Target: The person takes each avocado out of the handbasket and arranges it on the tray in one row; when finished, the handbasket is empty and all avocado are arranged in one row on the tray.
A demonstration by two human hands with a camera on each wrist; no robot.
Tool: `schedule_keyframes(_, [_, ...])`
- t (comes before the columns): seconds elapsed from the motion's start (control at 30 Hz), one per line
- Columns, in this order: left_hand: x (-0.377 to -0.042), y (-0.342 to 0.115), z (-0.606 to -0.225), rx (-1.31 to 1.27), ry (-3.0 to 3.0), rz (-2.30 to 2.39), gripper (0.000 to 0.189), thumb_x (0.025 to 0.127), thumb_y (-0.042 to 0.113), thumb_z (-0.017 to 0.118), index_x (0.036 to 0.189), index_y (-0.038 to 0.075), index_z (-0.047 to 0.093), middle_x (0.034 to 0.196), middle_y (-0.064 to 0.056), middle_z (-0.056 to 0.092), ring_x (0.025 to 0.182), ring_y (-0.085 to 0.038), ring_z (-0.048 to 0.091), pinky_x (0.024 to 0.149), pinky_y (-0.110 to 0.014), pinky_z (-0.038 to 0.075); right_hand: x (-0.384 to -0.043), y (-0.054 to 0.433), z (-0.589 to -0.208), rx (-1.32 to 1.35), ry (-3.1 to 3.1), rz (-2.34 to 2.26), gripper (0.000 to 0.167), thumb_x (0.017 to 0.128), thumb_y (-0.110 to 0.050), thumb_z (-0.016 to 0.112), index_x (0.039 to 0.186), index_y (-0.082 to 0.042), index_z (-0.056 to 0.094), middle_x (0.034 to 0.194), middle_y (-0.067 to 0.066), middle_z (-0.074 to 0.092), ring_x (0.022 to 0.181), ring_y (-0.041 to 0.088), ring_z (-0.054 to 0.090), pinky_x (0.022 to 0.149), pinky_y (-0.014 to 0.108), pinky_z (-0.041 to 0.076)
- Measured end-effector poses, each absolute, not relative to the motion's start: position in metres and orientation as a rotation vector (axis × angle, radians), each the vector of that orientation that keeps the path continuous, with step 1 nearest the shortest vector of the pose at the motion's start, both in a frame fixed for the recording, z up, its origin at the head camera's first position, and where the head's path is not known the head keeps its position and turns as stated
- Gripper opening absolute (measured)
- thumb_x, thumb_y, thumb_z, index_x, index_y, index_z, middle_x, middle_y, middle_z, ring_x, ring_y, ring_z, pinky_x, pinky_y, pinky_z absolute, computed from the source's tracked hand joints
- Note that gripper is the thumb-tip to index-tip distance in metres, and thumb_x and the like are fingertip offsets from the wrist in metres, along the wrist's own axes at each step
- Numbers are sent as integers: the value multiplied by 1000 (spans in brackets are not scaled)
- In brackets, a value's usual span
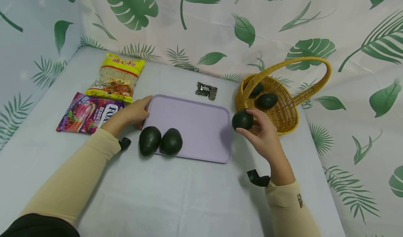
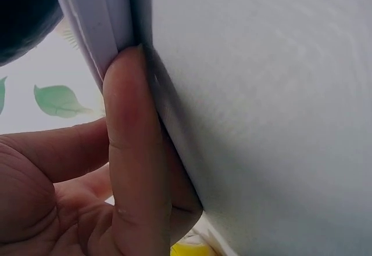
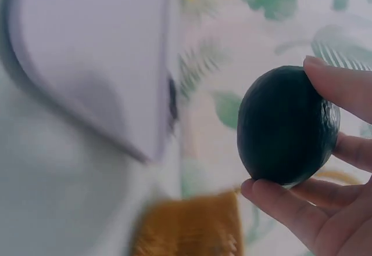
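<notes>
My right hand pinches a dark green avocado between thumb and fingers, raised beside the basket's near left rim. In the right wrist view the same avocado is gripped at its ends. At the left edge of a lilac tray, my left hand holds the rim. The left wrist view shows a finger tucked under the tray's edge. Two avocados lie side by side at the tray's near left corner. More avocados sit in a yellow wicker basket.
A yellow pasta bag and a purple berry packet lie left of the tray. Behind the tray is a small black wrapped snack. The basket's tall handle arches over it. Leaf-patterned cloth borders the white table.
</notes>
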State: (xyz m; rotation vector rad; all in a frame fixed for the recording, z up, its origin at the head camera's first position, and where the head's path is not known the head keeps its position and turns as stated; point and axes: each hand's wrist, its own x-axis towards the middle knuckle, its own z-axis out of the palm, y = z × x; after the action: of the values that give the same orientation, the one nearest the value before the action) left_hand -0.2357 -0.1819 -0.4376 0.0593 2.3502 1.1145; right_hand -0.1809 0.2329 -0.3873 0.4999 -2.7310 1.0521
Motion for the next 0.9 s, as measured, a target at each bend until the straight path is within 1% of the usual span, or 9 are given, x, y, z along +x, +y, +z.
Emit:
schedule_keyframes(0.07, [-236,-182,-437,56,2349,1112,72,99,4,41,160,9,4,124,-27,42,70,-27,58,59,-34,57,-177,222,-394,544,-2752,1087,64,79,-13,83,136,-7,55,140,12,49,113,34,61,91,50,55])
schedule_keyframes(0.13, [-236,-182,-437,54,2349,1110,72,99,4,41,160,9,4,123,-27,42,69,-27,58,59,-34,57,-174,212,-401,587,-2778,1103,65,79,-15,84,136,-8,55,142,12,48,116,33,60,91,49,56])
schedule_keyframes(0.33, [-236,-183,-439,50,2348,1111,71,99,4,41,160,10,4,121,-26,42,66,-26,58,58,-35,57,-164,182,-420,783,-2790,1178,64,79,-15,84,135,-8,55,146,15,44,126,31,54,92,40,56])
schedule_keyframes(0.63, [-237,-183,-439,62,2347,1117,72,99,3,41,160,9,3,120,-27,43,66,-26,58,59,-35,57,-150,149,-438,1037,-2732,1315,64,80,-16,83,137,-8,53,147,20,42,130,29,50,94,37,55])
schedule_keyframes(0.8, [-238,-183,-441,69,2350,1116,72,98,3,40,160,9,3,118,-26,44,65,-25,58,58,-34,57,-145,140,-445,1083,-2747,1307,65,80,-17,83,137,-8,53,148,20,41,129,29,52,95,36,54])
schedule_keyframes(0.9, [-239,-183,-441,63,2349,1111,72,98,4,41,160,9,3,120,-26,43,65,-25,58,58,-34,57,-145,139,-448,1080,-2768,1294,65,80,-17,83,138,-9,52,149,19,40,129,29,52,96,37,54])
